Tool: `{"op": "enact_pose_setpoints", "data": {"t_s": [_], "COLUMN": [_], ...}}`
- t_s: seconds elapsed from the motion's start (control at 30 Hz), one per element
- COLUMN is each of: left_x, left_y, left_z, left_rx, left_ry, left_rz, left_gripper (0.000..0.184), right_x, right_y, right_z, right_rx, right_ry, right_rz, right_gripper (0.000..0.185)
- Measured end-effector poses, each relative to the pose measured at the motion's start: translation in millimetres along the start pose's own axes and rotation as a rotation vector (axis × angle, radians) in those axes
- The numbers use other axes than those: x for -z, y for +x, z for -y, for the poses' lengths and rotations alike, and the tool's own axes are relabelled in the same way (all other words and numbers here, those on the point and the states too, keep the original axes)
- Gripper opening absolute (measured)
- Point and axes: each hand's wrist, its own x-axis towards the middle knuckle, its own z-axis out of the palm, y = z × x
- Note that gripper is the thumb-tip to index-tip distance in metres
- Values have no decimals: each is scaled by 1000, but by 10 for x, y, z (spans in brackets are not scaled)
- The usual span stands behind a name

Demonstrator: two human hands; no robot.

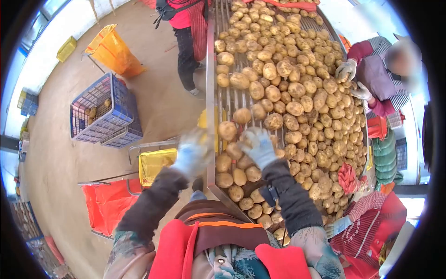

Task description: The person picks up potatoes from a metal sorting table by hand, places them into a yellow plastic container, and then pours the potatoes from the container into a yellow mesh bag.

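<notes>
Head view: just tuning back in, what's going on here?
The wearer's gloved right hand is at the potatoes spread over a slatted table. The gloved left hand is blurred beside the table's left edge; I can't tell whether it holds anything. Across the table, a co-worker's gloved hands are at the heap's far side. A blue crate on the left contains a few potatoes.

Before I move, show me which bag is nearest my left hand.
The red bag, beside the yellow crate; the orange bag stands farther off, beyond the blue crate.
</notes>
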Motion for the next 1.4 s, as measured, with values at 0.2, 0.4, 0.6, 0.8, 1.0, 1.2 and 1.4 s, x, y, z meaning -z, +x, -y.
{"op": "enact_pose_setpoints", "data": {"t_s": [0.2, 0.4, 0.6, 0.8, 1.0, 1.2, 1.4], "left_x": [-618, -561, 128, 397, -125, -137, -533], "left_y": [896, 981, -87, -1340, -1603, 574, 2084], "left_z": [-369, -235, 79, 1111, 1703, -247, -386], "left_rx": [-101, -95, -35, 864, 696, -21, -95], "left_ry": [-38, -261, -1539, -2409, -446, -562, 220], "left_rz": [125, 285, 348, 270, 18, 11, -64], "left_gripper": [39, 33, 64, 69, 66, 53, 57], "right_x": [277, 521, 378, 103, -194, 375, 509], "right_y": [-703, -940, -179, 348, 284, -63, -305], "right_z": [-100, -25, 1062, 813, -721, -517, -705], "right_rx": [-801, -1064, -373, 5, -423, -832, -759], "right_ry": [1518, 2231, 1318, 386, -378, 277, 2142], "right_rz": [-354, -631, -192, -288, -151, 299, -116], "right_gripper": [45, 51, 51, 34, 54, 74, 37]}}
